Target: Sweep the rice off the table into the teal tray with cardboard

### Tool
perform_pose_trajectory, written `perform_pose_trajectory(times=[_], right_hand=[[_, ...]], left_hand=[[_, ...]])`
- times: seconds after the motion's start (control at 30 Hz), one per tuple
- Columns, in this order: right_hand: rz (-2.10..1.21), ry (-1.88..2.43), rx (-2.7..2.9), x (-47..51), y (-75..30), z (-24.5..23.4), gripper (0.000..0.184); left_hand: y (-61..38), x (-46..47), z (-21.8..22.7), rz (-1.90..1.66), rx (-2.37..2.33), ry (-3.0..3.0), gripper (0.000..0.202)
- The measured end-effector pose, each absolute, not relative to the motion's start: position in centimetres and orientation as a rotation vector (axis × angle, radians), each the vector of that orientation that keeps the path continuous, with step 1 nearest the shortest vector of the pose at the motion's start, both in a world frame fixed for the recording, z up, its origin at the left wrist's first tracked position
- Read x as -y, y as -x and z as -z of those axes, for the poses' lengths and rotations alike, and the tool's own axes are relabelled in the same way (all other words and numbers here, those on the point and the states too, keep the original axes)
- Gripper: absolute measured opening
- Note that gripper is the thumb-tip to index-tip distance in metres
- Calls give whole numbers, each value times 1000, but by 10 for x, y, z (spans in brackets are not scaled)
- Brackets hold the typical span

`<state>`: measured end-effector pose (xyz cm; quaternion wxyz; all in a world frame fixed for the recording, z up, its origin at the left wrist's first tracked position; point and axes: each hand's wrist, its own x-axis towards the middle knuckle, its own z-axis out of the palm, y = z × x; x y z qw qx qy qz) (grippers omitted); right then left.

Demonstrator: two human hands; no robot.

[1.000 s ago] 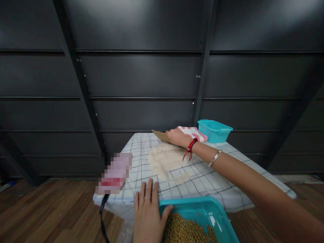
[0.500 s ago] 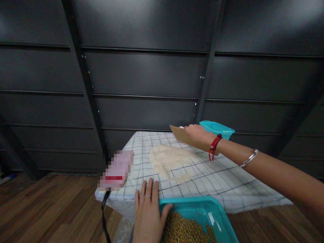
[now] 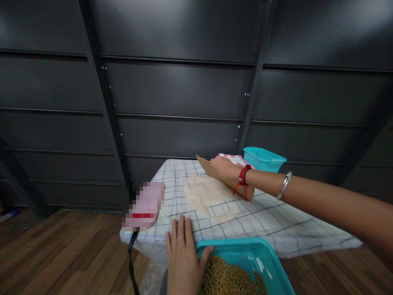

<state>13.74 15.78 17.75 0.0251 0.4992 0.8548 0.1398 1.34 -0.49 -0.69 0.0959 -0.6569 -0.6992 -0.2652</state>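
Observation:
My right hand [image 3: 224,167] grips the upper edge of a flat piece of brown cardboard [image 3: 245,189]. It holds the cardboard tilted along the right side of a spread of pale, fine grains [image 3: 204,192] on the checked cloth [image 3: 175,172]. My left hand [image 3: 183,256] lies flat with its fingers stretched over the near edge of the cloth. Its thumb rests on the rim of a teal tray [image 3: 260,243], which contains many small brownish round beans [image 3: 230,276].
Behind the cardboard lies a pink-and-white patterned thing [image 3: 235,159], partly hidden. A second teal container [image 3: 265,159] stands at the far right. On the left is a blurred-out pink phone-like object [image 3: 145,205] with a black strap [image 3: 131,258]. Dark panelling [image 3: 178,90] rises behind the table.
My right hand has moved left and slightly nearer with the cardboard, now closer to the pale grains. The pink-and-white thing behind it has come into view. My left hand stays in place.

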Motion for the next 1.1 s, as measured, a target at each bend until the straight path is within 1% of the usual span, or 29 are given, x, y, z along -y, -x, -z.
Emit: perform_pose_trajectory(times=[0.23, 0.37, 0.57, 0.73, 0.8, 0.9, 1.0, 1.1], right_hand=[[-406, -1524, -2666, -165, -110, -182, 35], [-403, -1558, -2639, -169, -112, -189, 35], [-418, -1638, -2553, -169, -159, -209, 36], [-443, -1639, -2541, -151, -215, -225, 23], [-449, -1526, -2655, -143, -239, -228, 21], [-420, -1220, -2960, -130, -275, -222, 24], [-330, -984, -3176, -109, -305, -202, 29], [-332, -828, -3288, -86, -325, -179, 25]], left_hand=[[-14, 6, 0, 755, 2130, 2001, 65], [-13, 6, 1, 758, 2129, 1986, 65], [-4, 4, 11, 757, 2080, 2064, 65], [-6, 7, 8, 784, 2090, 2032, 60], [-9, 9, 5, 804, 2099, 1961, 59], [-11, 11, 1, 825, 2090, 1919, 63], [-8, 10, -3, 831, 2077, 1937, 69], [-3, 5, -5, 832, 2051, 1962, 75]])
